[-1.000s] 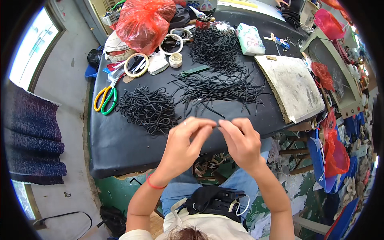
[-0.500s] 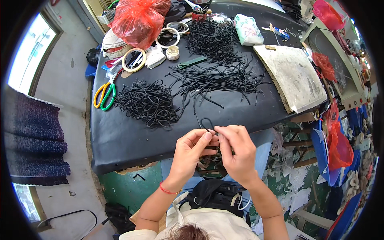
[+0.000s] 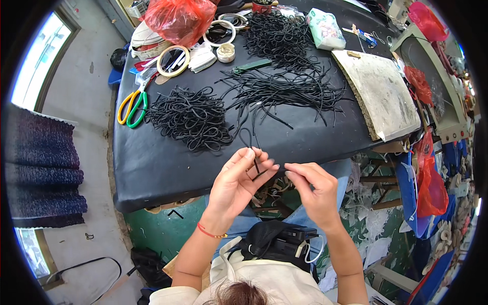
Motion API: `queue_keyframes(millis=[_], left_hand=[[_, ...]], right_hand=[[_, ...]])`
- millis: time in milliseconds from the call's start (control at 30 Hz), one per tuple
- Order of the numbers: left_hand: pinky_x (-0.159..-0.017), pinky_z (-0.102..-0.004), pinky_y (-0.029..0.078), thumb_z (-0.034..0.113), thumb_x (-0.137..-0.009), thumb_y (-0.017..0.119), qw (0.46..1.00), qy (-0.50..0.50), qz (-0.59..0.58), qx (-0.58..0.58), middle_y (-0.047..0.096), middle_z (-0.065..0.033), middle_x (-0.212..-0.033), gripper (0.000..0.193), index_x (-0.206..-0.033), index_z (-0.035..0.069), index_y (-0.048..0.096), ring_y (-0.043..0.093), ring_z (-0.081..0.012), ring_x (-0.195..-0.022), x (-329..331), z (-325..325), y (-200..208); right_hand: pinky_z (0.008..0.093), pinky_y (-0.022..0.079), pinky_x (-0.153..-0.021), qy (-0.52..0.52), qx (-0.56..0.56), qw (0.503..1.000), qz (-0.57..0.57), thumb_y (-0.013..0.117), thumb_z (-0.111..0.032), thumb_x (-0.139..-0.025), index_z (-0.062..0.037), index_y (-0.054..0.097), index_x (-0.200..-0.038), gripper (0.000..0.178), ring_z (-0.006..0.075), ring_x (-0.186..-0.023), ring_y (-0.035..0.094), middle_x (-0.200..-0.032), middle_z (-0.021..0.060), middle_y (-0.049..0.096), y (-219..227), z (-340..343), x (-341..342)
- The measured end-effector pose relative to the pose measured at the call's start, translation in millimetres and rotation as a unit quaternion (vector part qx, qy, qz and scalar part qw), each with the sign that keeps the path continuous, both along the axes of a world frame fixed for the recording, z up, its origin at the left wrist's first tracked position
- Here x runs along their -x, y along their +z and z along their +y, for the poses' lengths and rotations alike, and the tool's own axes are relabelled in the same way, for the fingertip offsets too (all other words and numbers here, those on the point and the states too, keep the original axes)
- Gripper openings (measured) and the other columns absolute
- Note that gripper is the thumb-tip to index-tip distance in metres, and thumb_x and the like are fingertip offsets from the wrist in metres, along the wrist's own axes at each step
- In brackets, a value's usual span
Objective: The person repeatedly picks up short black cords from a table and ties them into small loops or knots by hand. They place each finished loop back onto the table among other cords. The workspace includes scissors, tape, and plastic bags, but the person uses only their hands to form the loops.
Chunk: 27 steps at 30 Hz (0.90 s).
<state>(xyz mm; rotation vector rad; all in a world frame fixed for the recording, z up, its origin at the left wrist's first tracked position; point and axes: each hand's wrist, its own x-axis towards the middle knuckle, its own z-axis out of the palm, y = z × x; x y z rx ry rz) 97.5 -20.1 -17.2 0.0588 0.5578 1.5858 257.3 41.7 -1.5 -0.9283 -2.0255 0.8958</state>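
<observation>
My left hand [image 3: 235, 180] pinches a looped black cord [image 3: 250, 136] between thumb and forefinger above the table's near edge. The loop stands up past the fingertips, and a length of cord hangs across the other, loosely curled fingers. To its right, a small gap away, my right hand [image 3: 319, 193] has thumb and forefinger pressed together; whether anything thin is between them I cannot make out. Beyond my hands lie a heap of looped black cords [image 3: 190, 119] on the left and a bundle of straighter black cords [image 3: 292, 91] in the middle.
Scissors [image 3: 133, 108] with yellow and green handles lie at the table's left. Farther back are tape rolls [image 3: 173, 61], a red plastic bag [image 3: 180, 20], a green bar [image 3: 252, 66], another cord tangle [image 3: 279, 40] and a tissue pack [image 3: 325, 29]. A stained board [image 3: 378, 94] covers the right side.
My hands have moved apart: the left a little left with the looped cord, the right a little right and down, away from the loop. The view has shifted slightly.
</observation>
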Motion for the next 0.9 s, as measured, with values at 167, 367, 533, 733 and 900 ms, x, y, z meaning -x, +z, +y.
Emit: queue_keyframes(millis=[167, 367, 533, 733, 900], left_hand=[[-0.076, -0.0280, 0.053, 0.015, -0.090, 0.054, 0.981, -0.082, 0.156, 0.081, 0.061, -0.0039, -0.090, 0.015, -0.096, 0.003, 0.059, 0.061, -0.0101, -0.081, 0.0, -1.6, 3.4], [-0.072, -0.0285, 0.055, 0.010, -0.086, 0.059, 0.978, -0.119, 0.169, 0.031, 0.063, -0.0052, -0.081, 0.012, -0.095, 0.002, 0.061, 0.061, -0.0114, -0.076, -6.1, -4.3, 1.1], [-0.071, -0.0273, 0.053, 0.011, -0.088, 0.057, 0.951, -0.093, 0.290, 0.048, 0.063, -0.0058, -0.082, 0.014, -0.096, 0.000, 0.059, 0.061, -0.0117, -0.076, -3.3, -3.9, 1.1], [-0.070, -0.0235, 0.050, 0.011, -0.089, 0.056, 0.903, -0.132, 0.408, 0.026, 0.062, -0.0041, -0.082, 0.017, -0.098, -0.004, 0.059, 0.058, -0.0082, -0.073, -9.7, -8.8, -2.0], [-0.063, -0.0218, 0.047, 0.013, -0.086, 0.060, 0.891, -0.213, 0.400, -0.015, 0.061, -0.0027, -0.078, 0.019, -0.094, -0.003, 0.061, 0.056, -0.0066, -0.070, -1.5, -9.3, 8.5]], right_hand=[[0.0314, 0.047, -0.060, 0.037, -0.154, 0.987, -0.023, 0.065, 0.001, -0.072, -0.0010, 0.060, -0.088, 0.017, 0.0240, -0.068, 0.059, -0.078, 0.0097, 0.059, 2.5, 7.8, 2.7], [0.0343, 0.045, -0.061, 0.042, -0.164, 0.986, 0.000, 0.065, 0.002, -0.071, -0.0013, 0.059, -0.086, 0.017, 0.0252, -0.069, 0.056, -0.077, 0.0093, 0.057, -0.6, 5.4, 11.4], [0.0333, 0.044, -0.060, 0.025, -0.182, 0.981, -0.065, 0.066, 0.001, -0.071, -0.0009, 0.060, -0.084, 0.015, 0.0239, -0.068, 0.054, -0.075, 0.0080, 0.055, 7.8, 12.7, -2.4], [0.0330, 0.039, -0.062, 0.123, -0.268, 0.947, -0.130, 0.068, -0.005, -0.070, -0.0050, 0.059, -0.089, 0.021, 0.0217, -0.069, 0.049, -0.080, 0.0051, 0.052, 37.5, 27.8, 0.2], [0.0272, 0.042, -0.060, 0.121, -0.013, 0.992, -0.019, 0.067, -0.004, -0.074, -0.0017, 0.062, -0.082, 0.010, 0.0165, -0.067, 0.053, -0.076, 0.0052, 0.055, 22.5, 38.0, -2.2]])
